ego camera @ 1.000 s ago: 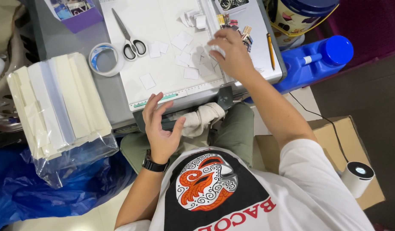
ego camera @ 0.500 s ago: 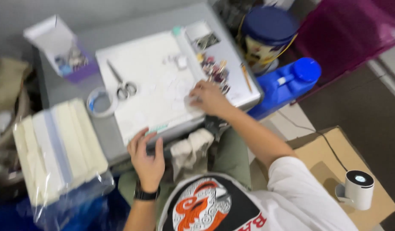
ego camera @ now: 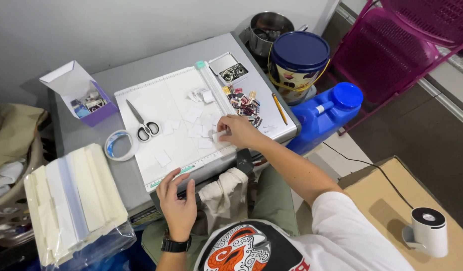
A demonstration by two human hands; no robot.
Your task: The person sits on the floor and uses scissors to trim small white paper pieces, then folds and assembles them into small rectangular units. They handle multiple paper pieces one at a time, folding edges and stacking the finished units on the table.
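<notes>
On the white paper trimmer board, near its sliding rail, the right hand is laid palm down, and a small white paper piece is pinched in its grip between thumb and fingertips. The piece is held just above the board's lower right part, among other small white cut squares that are scattered across the board. Just beyond the rail, a heap of small coloured picture cut-outs is seen, and a yellow pencil is lying at the right edge of the grey surface.

The left hand is rested at the near edge of the board, fingers spread and slightly curled, with nothing held; a black watch is worn at its wrist. A cream cloth is draped over the near edge beside it.

Scissors with black handles are lying on the board's left part, and a roll of clear tape is placed just beside the board. A small open purple-and-white box is set at the far left corner, and a small open tin of metal bits at the far right. A clear bag of stacked white sheets is resting at the near left. A blue jerrycan and a blue-lidded tin are stood on the floor to the right.
</notes>
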